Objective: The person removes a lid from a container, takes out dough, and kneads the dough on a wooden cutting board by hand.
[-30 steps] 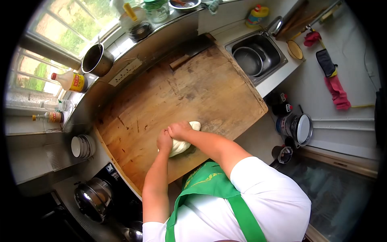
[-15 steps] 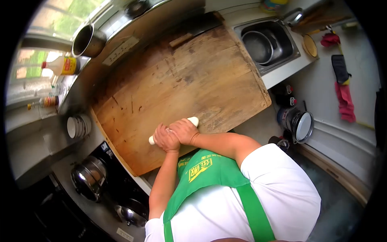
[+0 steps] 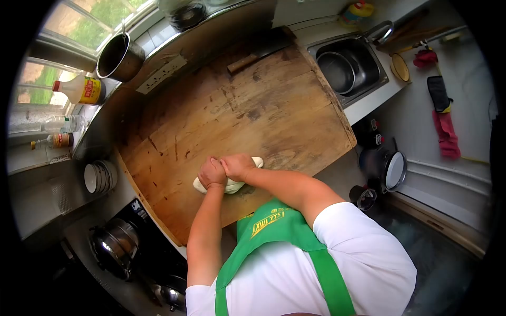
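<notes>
A pale lump of dough [image 3: 233, 186] lies near the front edge of a large wooden board [image 3: 295, 113]. My left hand [image 3: 212, 173] presses on its left part with the fingers curled over it. Right beside it, touching it, my right hand [image 3: 238, 167] is closed on the dough as well. White ends of the dough stick out to the left and right of my hands, and some shows below them. The undersides of both hands are hidden.
A cleaver [image 3: 263, 52] lies at the board's back edge. Beyond it is a sink [image 3: 369, 73] with a metal basin [image 3: 336, 72]. A pot [image 3: 120, 58] and a sauce bottle [image 3: 79, 89] stand by the window. Bowls [image 3: 100, 176] and a steel pot [image 3: 116, 245] are at left.
Half a second ago my hands lay flatter over a slimmer roll of dough near the board's edge. Now they are curled and pressed farther forward, and more dough shows below them. The camera view has shifted.
</notes>
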Demonstrator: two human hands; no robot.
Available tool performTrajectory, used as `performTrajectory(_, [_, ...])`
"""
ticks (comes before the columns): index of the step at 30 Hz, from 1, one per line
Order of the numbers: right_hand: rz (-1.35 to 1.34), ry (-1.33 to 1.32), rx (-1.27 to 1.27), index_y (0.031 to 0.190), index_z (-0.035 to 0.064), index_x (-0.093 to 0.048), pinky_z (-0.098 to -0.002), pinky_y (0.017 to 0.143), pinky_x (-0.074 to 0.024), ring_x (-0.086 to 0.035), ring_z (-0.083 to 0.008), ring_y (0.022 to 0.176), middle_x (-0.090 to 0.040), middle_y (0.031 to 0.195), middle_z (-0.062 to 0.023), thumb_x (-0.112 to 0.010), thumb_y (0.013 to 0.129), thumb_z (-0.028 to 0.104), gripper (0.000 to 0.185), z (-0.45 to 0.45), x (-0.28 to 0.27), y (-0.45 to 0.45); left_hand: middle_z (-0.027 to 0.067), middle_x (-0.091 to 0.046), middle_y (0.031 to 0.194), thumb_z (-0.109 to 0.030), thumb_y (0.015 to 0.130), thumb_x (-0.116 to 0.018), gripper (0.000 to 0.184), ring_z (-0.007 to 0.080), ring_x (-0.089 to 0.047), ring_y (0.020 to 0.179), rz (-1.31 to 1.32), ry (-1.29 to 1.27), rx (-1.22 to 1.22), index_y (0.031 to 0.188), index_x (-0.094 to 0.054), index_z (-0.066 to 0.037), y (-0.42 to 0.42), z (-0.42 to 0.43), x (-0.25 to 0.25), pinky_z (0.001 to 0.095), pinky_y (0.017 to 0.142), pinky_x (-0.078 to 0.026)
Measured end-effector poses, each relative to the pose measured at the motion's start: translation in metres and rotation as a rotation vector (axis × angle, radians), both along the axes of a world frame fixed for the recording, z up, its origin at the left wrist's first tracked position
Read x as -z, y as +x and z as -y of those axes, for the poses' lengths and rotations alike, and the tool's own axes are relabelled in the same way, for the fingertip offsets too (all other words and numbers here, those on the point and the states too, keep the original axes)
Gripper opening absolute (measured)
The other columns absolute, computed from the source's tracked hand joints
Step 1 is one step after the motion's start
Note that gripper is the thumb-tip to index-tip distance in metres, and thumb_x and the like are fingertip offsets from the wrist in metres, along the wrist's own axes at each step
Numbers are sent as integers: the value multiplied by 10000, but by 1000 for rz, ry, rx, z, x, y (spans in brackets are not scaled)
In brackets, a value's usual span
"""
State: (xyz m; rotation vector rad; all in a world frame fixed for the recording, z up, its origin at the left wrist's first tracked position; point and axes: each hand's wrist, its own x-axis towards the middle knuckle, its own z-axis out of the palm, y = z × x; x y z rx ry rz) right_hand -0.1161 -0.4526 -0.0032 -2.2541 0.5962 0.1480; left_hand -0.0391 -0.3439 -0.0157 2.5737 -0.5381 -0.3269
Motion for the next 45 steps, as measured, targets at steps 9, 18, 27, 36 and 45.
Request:
performTrajectory(9, [-104,-98,-96,1001,124,-764,-520,823,-552,-706,-396,936,-752,999,-176,-556,982,400,346,-14,-27,3,233,-729,948,-346,986,-482,358,457,-678,914,-110,107,-27,989,-725,-82,4,-23,-12,543,846,-513])
performTrajectory(18, [486,-518,21,1014,187,-723,-410,1063,-403,-635,-240,1107,-710,1005,-35,-669,915,326,179,-104,-21,-79,177,-660,1117,-251,972,-535,272,403,-613,1019,173,-291,212,1151,-626,-67,-77,-120,3,510,913,-480])
performTrajectory(27, [270,-370,-111,996,178,-720,-429,962,-412,-602,-255,1014,-668,1008,-39,-598,902,319,209,-70,-1,-55,145,-661,1038,-243,997,-517,212,380,-624,992,74,-142,397,1101,-625,-93,-50,-102,6,496,861,-476])
performTrajectory(36, [151,-368,-64,778,188,-721,-440,768,-463,-661,-281,761,-714,776,-46,-553,914,344,266,-45,16,-8,209,-719,950,-322,1016,-454,335,433,-671,896,-164,27,215,1045,-701,-97,-13,-68,0,549,791,-505])
performTrajectory(45, [-127,-103,-30,868,133,-800,-493,791,-524,-731,-315,867,-773,907,-118,-515,965,379,389,-26,-3,26,216,-735,1081,-468,1020,-379,519,444,-685,1008,-265,277,94,1060,-751,-109,23,-49,1,536,871,-520])
